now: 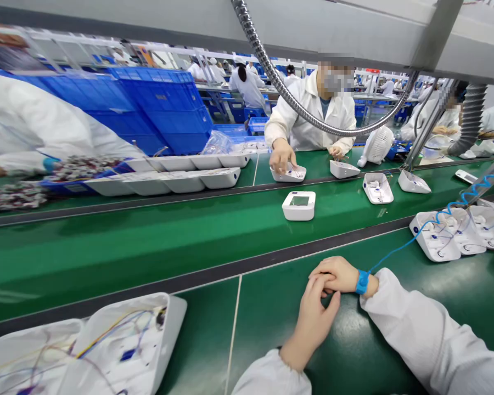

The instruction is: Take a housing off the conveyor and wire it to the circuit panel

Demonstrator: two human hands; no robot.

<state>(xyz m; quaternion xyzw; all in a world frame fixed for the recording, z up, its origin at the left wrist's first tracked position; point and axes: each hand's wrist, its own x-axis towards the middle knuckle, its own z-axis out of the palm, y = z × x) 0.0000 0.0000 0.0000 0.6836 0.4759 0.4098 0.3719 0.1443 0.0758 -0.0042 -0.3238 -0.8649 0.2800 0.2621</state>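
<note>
The person's two hands rest together on the green bench top (271, 340) in front of the conveyor belt (148, 241). The left hand (315, 321) lies with its fingers loosely curled over the right hand (333, 274), which rests flat beneath them; neither holds anything. A blue wrist strap (362, 281) circles the right wrist, and its blue coiled cord (448, 211) runs up and away to the right.

To the right of the hands, well apart from them, stands a row of open white housings (436, 241), undersides up, with thin wires inside. At the lower left lie two more open white shells (123, 345) holding coloured wires; what the small parts inside are cannot be told from here.

On the belt sits one closed white device with a small screen (299, 205). Across the belt a co-worker in a white coat (308, 115) presses one hand (282, 156) onto an open white housing (290, 174). Stacked blue crates (160, 104) stand behind, and a flexible metal hose (280, 82) hangs across the top of the view.
</note>
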